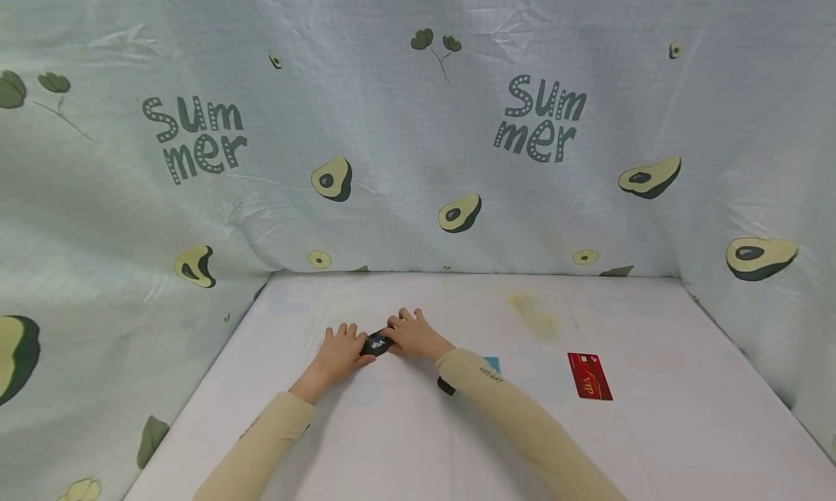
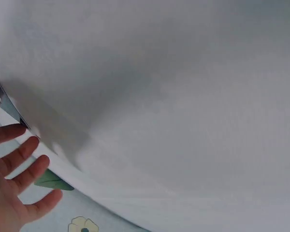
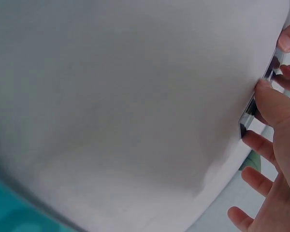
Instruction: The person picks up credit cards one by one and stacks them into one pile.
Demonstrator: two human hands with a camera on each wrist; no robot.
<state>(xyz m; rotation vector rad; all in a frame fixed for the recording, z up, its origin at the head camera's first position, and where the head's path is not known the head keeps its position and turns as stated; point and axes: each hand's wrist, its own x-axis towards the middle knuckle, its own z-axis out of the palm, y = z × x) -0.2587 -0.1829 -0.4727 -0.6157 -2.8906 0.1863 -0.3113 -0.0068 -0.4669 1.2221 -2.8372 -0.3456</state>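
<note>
A black card with "VIP" in pale letters is held between both hands, left of the table's middle. My left hand pinches its left end between thumb and forefinger, the other fingers spread. At the card's right end, my right hand grips the edge with its thumb and fingers. In the right wrist view the card appears nearly edge-on, tilted off the white surface. The left wrist view catches only a sliver of the card at its left edge.
A red VIP card lies on the white table to the right. Under the right forearm a blue card is mostly hidden. A small black object shows by the right wrist. An avocado-print curtain surrounds the table's back and sides.
</note>
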